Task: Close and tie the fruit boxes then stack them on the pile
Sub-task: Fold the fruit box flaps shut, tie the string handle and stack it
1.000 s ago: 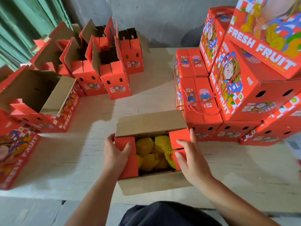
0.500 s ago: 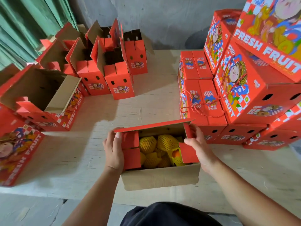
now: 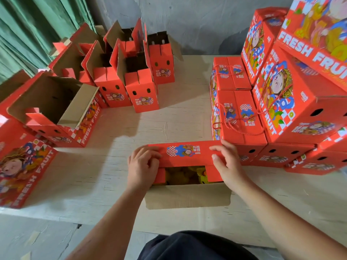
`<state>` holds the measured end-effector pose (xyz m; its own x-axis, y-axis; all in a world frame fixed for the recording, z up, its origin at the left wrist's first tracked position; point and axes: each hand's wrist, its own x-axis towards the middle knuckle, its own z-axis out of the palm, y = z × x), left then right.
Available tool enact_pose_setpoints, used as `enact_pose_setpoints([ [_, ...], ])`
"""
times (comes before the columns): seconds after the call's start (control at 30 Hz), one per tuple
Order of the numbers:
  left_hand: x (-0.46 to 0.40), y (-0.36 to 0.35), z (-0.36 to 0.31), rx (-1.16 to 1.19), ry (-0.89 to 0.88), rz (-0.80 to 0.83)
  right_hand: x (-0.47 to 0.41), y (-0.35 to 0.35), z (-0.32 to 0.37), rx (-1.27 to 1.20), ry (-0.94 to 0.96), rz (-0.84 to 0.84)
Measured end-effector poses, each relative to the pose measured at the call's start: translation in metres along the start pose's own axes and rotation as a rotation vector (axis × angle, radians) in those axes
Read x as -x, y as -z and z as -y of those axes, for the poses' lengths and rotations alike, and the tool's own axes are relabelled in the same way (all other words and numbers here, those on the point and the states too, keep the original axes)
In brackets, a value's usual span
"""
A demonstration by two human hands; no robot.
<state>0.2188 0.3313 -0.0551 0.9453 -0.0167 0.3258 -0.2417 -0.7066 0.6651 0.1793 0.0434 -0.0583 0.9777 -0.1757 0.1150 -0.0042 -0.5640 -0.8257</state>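
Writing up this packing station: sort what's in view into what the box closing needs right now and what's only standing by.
In the job:
- fruit box, far flap folded down, near flap open
- yellow netted fruit inside
- left hand and right hand on the flaps
- stacked pile of tied boxes

Standing by:
- open boxes at the left
- table
- green curtain

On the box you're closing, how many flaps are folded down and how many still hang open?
Far long flap, folded down: 1
Short side flaps, folded in: 2
Near long flap, hanging open: 1
Total: 4 flaps
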Motion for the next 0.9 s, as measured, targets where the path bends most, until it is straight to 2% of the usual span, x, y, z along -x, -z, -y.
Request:
enact_pose_setpoints([
  [0.2, -0.007, -0.003, 0.007, -0.212, -0.082, 0.251, 0.003, 0.002, -0.004, 0.115, 0.022, 0.085],
  [0.27, -0.007, -0.003, 0.006, -0.206, -0.06, 0.268, 0.008, 0.002, -0.002, 0.197, 0.026, 0.122],
  [0.33, -0.008, -0.002, 0.005, -0.169, -0.036, 0.255, 0.019, -0.001, 0.001, 0.145, 0.014, 0.095],
  [0.43, -0.007, 0.0, 0.005, 0.002, 0.018, 0.182, 0.044, 0.006, 0.0, -0.202, -0.242, 0.052],
  [0.47, -0.007, 0.0, 0.006, 0.089, 0.068, 0.149, 0.052, 0.012, -0.001, -0.289, -0.366, 0.117],
  [0.53, -0.007, 0.005, 0.006, 0.279, 0.231, 0.098, 0.064, 0.031, 0.002, -0.337, -0.638, 0.374],
  [0.57, -0.007, 0.008, 0.006, 0.392, 0.315, 0.077, 0.067, 0.039, 0.001, -0.361, -0.694, 0.456],
  [0.6, -0.007, 0.012, 0.007, 0.502, 0.375, 0.054, 0.067, 0.045, 0.0, -0.4, -0.688, 0.461],
  [0.7, -0.006, 0.022, 0.013, 0.692, 0.42, 0.045, 0.059, 0.058, 0.01, -0.557, -0.578, 0.314],
  [0.8, -0.004, 0.027, 0.02, 0.73, 0.422, 0.137, 0.055, 0.063, 0.018, -0.851, -0.542, 0.385],
  [0.83, -0.005, 0.029, 0.02, 0.749, 0.444, 0.156, 0.058, 0.063, 0.017, -0.874, -0.514, 0.413],
  [0.9, -0.006, 0.032, 0.017, 0.822, 0.514, 0.183, 0.061, 0.059, 0.013, -0.646, -0.453, 0.432],
])
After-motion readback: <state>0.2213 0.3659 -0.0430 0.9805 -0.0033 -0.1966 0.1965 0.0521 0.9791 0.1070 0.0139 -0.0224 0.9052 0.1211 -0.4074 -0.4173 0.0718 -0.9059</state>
